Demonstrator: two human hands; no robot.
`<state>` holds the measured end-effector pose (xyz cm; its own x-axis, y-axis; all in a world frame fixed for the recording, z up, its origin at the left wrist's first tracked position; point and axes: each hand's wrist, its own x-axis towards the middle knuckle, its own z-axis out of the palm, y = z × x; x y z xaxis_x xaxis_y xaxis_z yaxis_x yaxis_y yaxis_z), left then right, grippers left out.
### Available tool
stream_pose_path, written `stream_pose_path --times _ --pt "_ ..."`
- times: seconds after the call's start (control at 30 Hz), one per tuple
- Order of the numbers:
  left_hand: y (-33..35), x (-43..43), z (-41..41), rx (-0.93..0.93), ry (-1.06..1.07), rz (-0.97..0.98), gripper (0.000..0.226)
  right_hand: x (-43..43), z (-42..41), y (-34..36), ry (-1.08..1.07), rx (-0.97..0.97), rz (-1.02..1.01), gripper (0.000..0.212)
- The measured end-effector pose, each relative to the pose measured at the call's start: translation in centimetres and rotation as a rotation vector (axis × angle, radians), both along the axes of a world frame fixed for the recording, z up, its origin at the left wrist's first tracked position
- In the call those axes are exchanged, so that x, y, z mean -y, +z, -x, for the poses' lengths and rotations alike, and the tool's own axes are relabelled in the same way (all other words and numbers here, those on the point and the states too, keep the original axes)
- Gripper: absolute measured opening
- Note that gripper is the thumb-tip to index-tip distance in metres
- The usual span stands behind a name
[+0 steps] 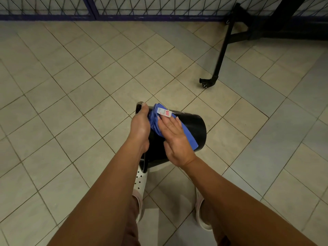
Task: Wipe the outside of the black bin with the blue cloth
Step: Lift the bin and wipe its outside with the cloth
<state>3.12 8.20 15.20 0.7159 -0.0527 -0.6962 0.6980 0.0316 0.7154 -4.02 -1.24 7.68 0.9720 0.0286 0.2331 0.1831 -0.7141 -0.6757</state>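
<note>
My left hand (pixel 140 125) clamps the black bin (pixel 195 125) by its rim, I think; my right hand (pixel 174 139), open-palmed, presses the blue cloth (pixel 189 137). I'd keep pressure even.

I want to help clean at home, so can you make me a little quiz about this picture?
1. True or false: the right hand presses the blue cloth flat against the black bin.
2. What does the left hand grip? A the bin's rim, B the cloth, C nothing.
3. Fill in: the tag on the cloth is ___ with red print.
Key: 1 true; 2 A; 3 white.
</note>
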Motion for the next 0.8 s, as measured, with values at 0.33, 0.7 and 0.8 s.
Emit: stream_pose_path --times 0.33,0.7,0.8 --pt "0.7 0.1 -0.1 -0.055 0.128 -0.021 0.04 4.1 0.6 -1.8 -0.35 -0.1 -0.185 0.063" --pt "0.4 0.0 0.0 -0.053 0.095 0.011 0.04 4.3 -0.6 -0.7 -0.82 -0.22 -0.282 0.059" --pt "0.3 -0.3 -0.1 -0.077 0.069 0.007 0.052 3.0 -0.1 -0.6 -0.806 -0.194 -0.27 0.06"
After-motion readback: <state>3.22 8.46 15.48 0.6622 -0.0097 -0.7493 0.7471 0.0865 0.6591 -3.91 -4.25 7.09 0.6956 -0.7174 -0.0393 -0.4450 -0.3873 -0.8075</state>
